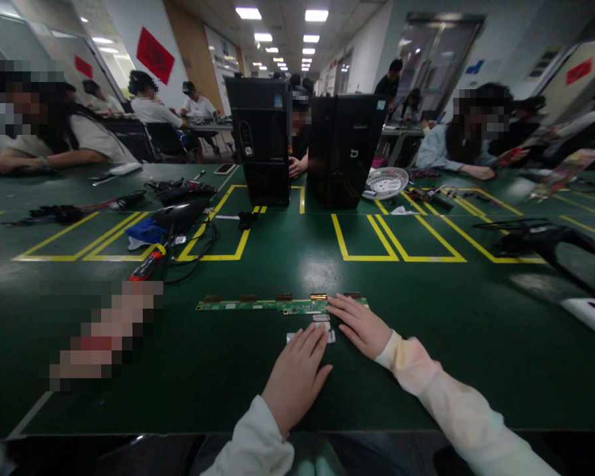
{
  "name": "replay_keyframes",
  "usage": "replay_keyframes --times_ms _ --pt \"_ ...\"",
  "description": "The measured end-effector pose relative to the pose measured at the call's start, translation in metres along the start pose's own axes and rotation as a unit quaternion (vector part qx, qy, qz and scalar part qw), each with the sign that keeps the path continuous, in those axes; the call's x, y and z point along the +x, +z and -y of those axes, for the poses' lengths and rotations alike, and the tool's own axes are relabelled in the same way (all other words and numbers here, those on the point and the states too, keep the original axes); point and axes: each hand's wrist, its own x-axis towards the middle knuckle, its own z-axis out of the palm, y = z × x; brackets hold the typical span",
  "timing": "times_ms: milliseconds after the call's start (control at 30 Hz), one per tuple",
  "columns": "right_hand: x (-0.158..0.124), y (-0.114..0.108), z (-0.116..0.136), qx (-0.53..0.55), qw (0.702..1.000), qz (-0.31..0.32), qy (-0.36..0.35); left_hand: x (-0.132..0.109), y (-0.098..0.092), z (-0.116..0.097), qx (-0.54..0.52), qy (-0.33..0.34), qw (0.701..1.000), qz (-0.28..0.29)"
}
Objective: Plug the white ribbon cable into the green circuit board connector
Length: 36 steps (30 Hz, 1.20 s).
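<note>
A long narrow green circuit board (258,305) lies flat on the green table (426,330) in front of me. My right hand (359,324) rests flat and open on the board's right end, fingers stretched out. My left hand (295,377) lies flat, fingers together, on a small white strip (331,336) just in front of the board. A second small white piece (320,318) sits between my two hands. Neither hand grips anything.
Two black computer towers (260,139) (344,158) stand at the table's middle, beside a white fan grille (385,183). A red-handled screwdriver (147,264), blue cloth (146,231) and black cables lie to the left. Yellow tape boxes mark the table. Several people sit around.
</note>
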Motion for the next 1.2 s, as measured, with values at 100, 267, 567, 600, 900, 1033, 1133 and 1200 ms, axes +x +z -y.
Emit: replay_keyframes --times_ms 100,267,567,600,900,1033,1133,1200 --pt "0.003 0.003 0.000 0.009 1.000 0.008 0.003 -0.007 -0.003 0.007 0.004 -0.002 1.000 0.002" --pt "0.006 0.006 0.002 0.013 1.000 0.014 0.008 -0.011 -0.004 0.015 0.008 0.003 1.000 -0.010" --pt "0.007 0.011 0.005 0.007 1.000 -0.005 0.013 -0.009 0.001 0.015 0.020 0.008 1.000 -0.018" --pt "0.007 0.011 0.005 0.007 1.000 -0.006 0.013 -0.009 0.002 0.015 0.019 0.008 1.000 -0.020" --pt "0.008 0.006 0.008 0.009 1.000 0.000 0.018 -0.008 0.007 0.017 0.002 0.008 0.999 -0.036" --pt "0.008 0.006 0.009 0.013 1.000 -0.003 0.018 -0.008 0.006 0.018 -0.003 0.012 0.999 -0.033" --pt "0.008 0.006 0.009 0.011 1.000 -0.004 0.017 -0.006 0.004 0.019 -0.003 0.010 1.000 -0.027" --pt "0.008 0.006 0.009 0.007 1.000 -0.002 0.016 -0.005 0.003 0.019 -0.003 0.010 1.000 -0.021"
